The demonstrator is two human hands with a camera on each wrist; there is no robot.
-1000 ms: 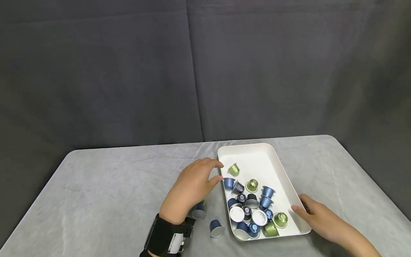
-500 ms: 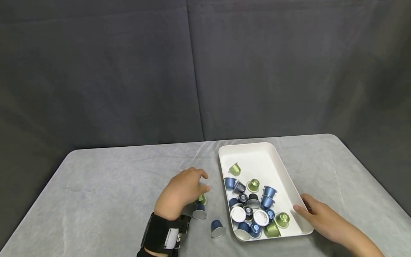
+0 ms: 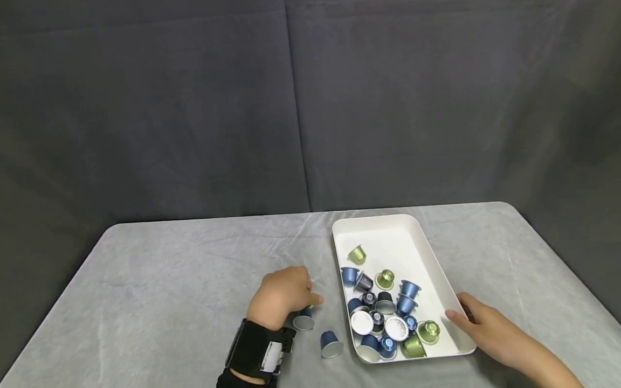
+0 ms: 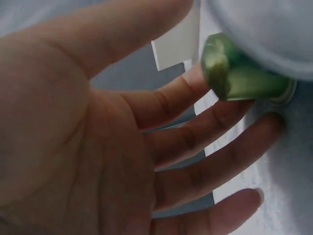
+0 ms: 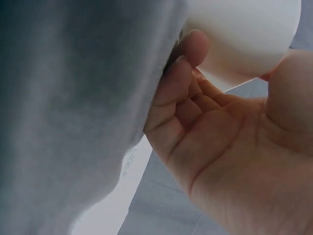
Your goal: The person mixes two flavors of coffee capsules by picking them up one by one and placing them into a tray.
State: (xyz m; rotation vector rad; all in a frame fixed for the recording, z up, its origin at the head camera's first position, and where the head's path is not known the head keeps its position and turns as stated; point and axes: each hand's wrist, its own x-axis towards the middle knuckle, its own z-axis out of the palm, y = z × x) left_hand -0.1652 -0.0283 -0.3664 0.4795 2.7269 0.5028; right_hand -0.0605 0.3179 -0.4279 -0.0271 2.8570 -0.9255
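Observation:
A green coffee capsule (image 4: 244, 73) stands among the fingers of my left hand (image 3: 283, 291) in the left wrist view; the index fingertip is at its side. Those fingers look mostly straight, with the thumb apart from the capsule. In the head view the hand hides this capsule. Just below the hand lies a blue capsule (image 3: 304, 319), and another blue capsule (image 3: 330, 344) is nearer the front. My right hand (image 3: 492, 326) grips the white tray (image 3: 383, 231) at its near right corner, thumb on the rim and curled fingers (image 5: 168, 98) at the outer side.
Several green, blue and dark capsules lie in the tray, mostly in its near half, such as a green capsule (image 3: 357, 254) toward the far left. A grey cloth (image 3: 170, 285) covers the table. Behind it hangs a dark curtain (image 3: 194, 108).
My left hand has drawn away from the tray's left edge and come down over the green capsule on the table. The right hand stays at the tray's corner.

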